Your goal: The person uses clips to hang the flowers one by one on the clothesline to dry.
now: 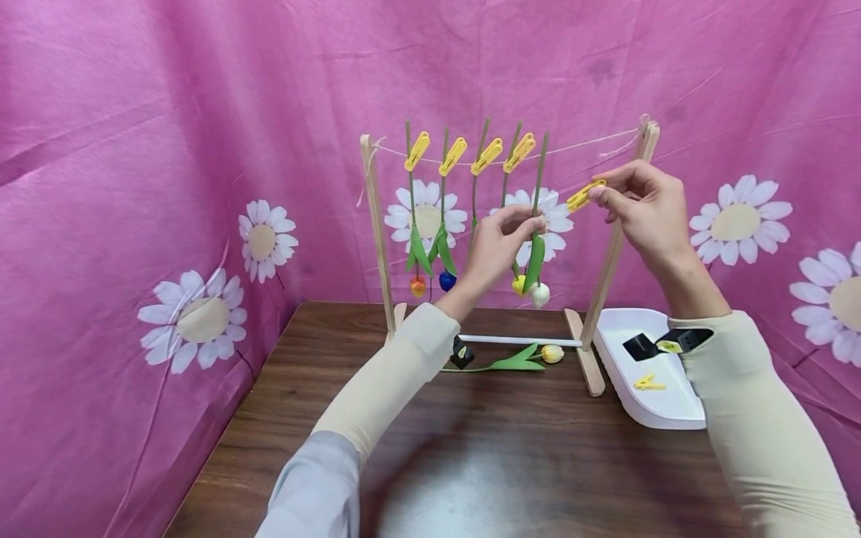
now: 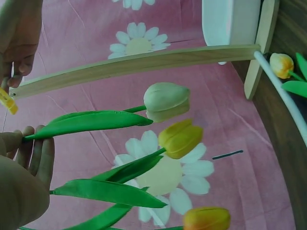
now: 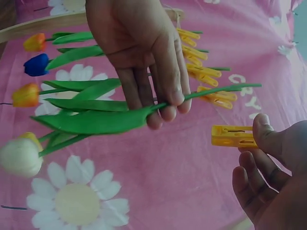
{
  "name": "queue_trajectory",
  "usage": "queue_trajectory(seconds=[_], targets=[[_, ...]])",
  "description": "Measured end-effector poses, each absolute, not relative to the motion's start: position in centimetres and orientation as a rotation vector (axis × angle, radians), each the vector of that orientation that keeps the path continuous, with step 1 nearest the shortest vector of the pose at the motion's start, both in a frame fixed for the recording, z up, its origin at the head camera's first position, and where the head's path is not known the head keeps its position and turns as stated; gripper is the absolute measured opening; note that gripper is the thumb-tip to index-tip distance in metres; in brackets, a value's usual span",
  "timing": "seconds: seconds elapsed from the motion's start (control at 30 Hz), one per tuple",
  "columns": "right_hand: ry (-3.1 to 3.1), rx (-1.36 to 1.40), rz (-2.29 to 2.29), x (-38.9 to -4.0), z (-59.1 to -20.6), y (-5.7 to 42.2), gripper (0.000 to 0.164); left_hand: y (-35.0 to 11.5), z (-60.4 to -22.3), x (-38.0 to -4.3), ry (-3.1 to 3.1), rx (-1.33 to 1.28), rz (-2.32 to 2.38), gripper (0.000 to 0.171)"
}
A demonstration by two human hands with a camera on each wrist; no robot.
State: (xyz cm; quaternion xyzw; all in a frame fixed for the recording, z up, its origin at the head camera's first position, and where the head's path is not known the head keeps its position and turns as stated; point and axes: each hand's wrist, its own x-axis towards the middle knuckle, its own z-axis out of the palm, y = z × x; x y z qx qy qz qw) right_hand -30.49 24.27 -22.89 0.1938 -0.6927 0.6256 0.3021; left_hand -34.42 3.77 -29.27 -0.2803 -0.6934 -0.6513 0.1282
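My left hand (image 1: 501,243) pinches the green stem of a white artificial tulip (image 1: 539,294) between thumb and fingers. The flower hangs head down, and its stem end rises to about the height of the string (image 1: 580,151). To its right, my right hand (image 1: 649,209) pinches a yellow clothespin (image 1: 584,196) between thumb and forefinger, a short way from the stem. In the right wrist view that clothespin (image 3: 232,136) points toward the stem. Left of the held flower, several tulips, including a blue tulip (image 1: 448,281), hang from the string by yellow clothespins (image 1: 486,157).
A wooden post (image 1: 378,232) and a right post (image 1: 610,261) carry the string, joined below by a white rod (image 1: 511,341). On the brown table lies a pale yellow tulip (image 1: 552,353). A white tray (image 1: 608,344) at right holds another yellow clothespin (image 1: 649,382).
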Motion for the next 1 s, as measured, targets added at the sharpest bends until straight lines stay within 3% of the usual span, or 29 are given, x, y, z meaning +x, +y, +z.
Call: queue_trajectory(seconds=[0.63,1.0], targets=[[-1.652,0.440,1.963,-33.3,-17.1,22.8,0.008,5.9,-26.8,-36.1,-2.076,-0.681,-1.808,0.024],[-1.741,0.372,2.027,-34.6,-16.5,22.1,0.007,6.2,-26.3,-36.4,-2.127,-0.606,-1.762,0.020]])
